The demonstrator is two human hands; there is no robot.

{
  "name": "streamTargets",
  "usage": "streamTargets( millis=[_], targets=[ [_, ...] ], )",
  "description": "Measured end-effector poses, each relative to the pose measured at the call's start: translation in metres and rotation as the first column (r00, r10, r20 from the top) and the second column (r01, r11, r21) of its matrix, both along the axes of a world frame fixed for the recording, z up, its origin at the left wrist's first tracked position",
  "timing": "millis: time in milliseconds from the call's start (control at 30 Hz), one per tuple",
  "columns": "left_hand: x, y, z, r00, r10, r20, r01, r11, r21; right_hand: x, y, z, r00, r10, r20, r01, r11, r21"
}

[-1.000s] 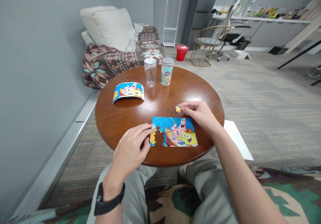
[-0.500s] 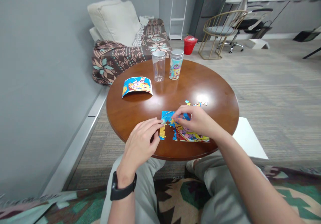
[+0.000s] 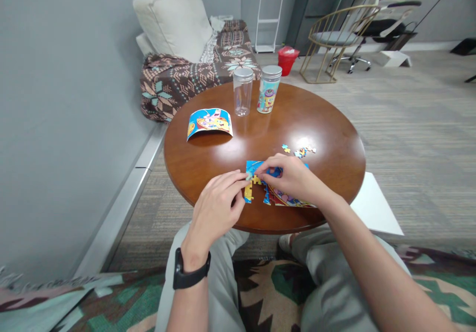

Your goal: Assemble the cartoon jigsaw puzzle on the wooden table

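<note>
A partly joined jigsaw puzzle (image 3: 248,192) with a blue, yellow and red cartoon picture lies near the front edge of the round table. Along its left side, the stretched fingers of my left hand (image 3: 220,200) rest on the border pieces; that hand is open. My right hand (image 3: 288,175) arches over the upper part of the puzzle, covering much of it. Its thumb and fingertips pinch at a small yellow puzzle piece (image 3: 256,179), which lies in the gap right of the left border strip. Beyond that hand are several loose puzzle pieces (image 3: 303,152).
On the brown table (image 3: 208,173) stand a clear lidded jar (image 3: 243,94) and a cartoon-printed jar (image 3: 268,91). A curved picture sheet (image 3: 210,122) lies at the left. Behind are a covered sofa (image 3: 163,94), a red bin (image 3: 287,61) and a gold-framed chair (image 3: 334,38).
My right hand has moved the yellow piece slightly left, closer to the left border strip. My left hand stays on the puzzle's edge. The whole view has shifted slightly.
</note>
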State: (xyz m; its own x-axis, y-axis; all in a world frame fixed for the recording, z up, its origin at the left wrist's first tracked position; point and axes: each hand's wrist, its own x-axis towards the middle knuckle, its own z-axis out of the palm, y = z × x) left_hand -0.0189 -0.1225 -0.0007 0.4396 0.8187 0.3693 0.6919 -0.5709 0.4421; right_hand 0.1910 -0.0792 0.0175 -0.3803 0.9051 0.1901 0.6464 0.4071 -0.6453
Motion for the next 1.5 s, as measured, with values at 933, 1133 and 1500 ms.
streamTargets(
  millis=[933,1133,1500],
  targets=[
    [0.0,0.0,0.0,1.0,-0.003,0.016,0.003,1.0,0.01,0.0,-0.004,0.0,0.998,-0.024,-0.065,0.017,0.994,-0.104],
    [0.0,0.0,0.0,1.0,-0.006,0.029,0.005,1.0,0.026,-0.004,-0.01,-0.003,0.997,-0.075,0.003,0.075,0.997,-0.023],
    [-0.001,0.001,-0.003,0.999,-0.025,0.042,0.023,0.999,0.038,-0.009,-0.019,-0.007,0.991,-0.078,-0.109,0.088,0.992,0.09]
  ],
)
